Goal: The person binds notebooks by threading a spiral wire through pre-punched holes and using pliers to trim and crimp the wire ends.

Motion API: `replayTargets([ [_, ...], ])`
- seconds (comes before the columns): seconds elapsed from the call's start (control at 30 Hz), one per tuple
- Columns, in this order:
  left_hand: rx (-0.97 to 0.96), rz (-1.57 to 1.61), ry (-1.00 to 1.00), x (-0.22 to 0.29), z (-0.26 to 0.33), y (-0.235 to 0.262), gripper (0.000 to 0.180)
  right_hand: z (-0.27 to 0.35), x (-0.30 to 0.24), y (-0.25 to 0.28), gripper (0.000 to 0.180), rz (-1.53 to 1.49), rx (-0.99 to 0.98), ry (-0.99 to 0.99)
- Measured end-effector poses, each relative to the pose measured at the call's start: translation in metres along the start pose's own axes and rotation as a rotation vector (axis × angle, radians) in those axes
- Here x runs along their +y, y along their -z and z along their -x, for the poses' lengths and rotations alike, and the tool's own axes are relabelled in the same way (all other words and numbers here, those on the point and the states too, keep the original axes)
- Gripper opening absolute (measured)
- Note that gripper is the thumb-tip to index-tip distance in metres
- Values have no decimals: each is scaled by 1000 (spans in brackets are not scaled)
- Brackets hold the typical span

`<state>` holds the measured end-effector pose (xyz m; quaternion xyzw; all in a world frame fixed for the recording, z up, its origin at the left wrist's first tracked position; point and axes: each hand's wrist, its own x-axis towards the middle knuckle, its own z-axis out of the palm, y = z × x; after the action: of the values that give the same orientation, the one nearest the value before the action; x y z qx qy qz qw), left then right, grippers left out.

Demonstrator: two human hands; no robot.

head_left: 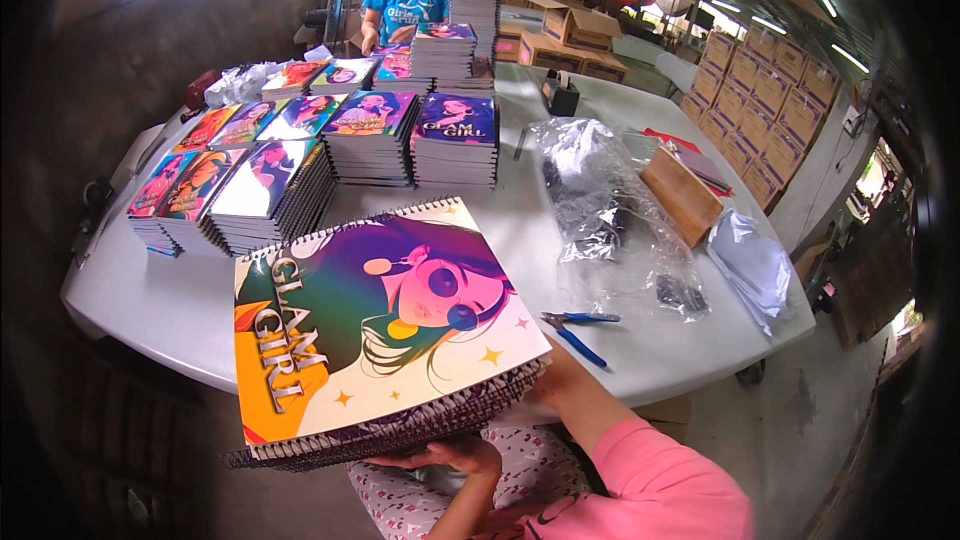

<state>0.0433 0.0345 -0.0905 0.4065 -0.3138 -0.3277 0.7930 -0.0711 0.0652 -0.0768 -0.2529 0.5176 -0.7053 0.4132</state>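
Observation:
A stack of spiral-bound notebooks [380, 325] with a colourful cartoon cover is held over my lap, at the near edge of the white table [160, 310]. My left hand [445, 455] is under the stack's near edge, palm against the wire bindings. Most of my right hand [555, 385] is hidden behind the stack's right corner, which it supports; my pink sleeve trails toward the lower right. The cover faces up, tilted slightly toward me.
Several notebook stacks [265, 190] fill the table's left and back. Blue-handled pliers [575, 330] lie right of the held stack, beside a clear plastic bag [610, 210] and a brown package [682, 195]. A person in a blue shirt [405, 0] works at the far end. Cardboard boxes [760, 90] stand right.

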Motion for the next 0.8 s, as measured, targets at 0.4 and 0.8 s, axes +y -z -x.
replayTargets([
  [0.4, -577, -50, 73, 30, -218, 117, 75, -1, -21, -47, 38, 399, 45, 173],
  [0.8, -1039, 420, 966, -44, -247, 35, 88, 20, -9, -72, 53, -464, 160, -279],
])
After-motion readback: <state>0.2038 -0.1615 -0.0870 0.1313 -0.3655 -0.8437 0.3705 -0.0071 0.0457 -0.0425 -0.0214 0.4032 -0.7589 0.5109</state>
